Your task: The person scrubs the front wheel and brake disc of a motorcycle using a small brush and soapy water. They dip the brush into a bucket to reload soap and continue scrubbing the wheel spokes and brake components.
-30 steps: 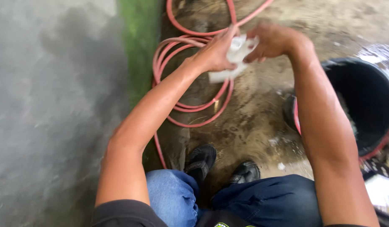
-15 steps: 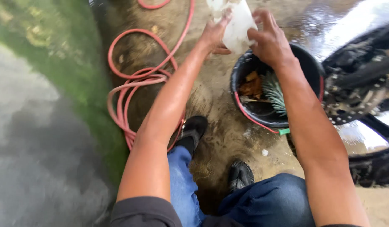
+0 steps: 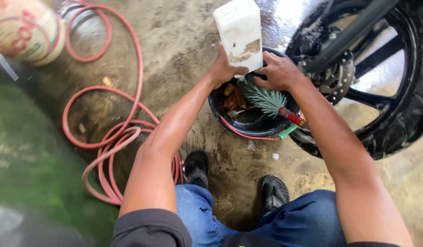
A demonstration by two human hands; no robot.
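- Two hands grip one white plastic jug (image 3: 240,33) directly above the black bucket (image 3: 248,120): left hand (image 3: 225,69) closed on the jug's lower left side, right hand (image 3: 279,72) closed on its lower right corner.
- Jug: boxy, off-white, with brown grime across its lower face.
- Inside the bucket lie a bristly brush (image 3: 266,98) and brown scraps.
- Right of the bucket stands a motorcycle wheel (image 3: 385,82); left of it coils a red hose (image 3: 110,137).

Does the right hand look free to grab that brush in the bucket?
Probably not as is: the right hand grips the white bottle with the left hand, though the brush lies just below, uncovered.
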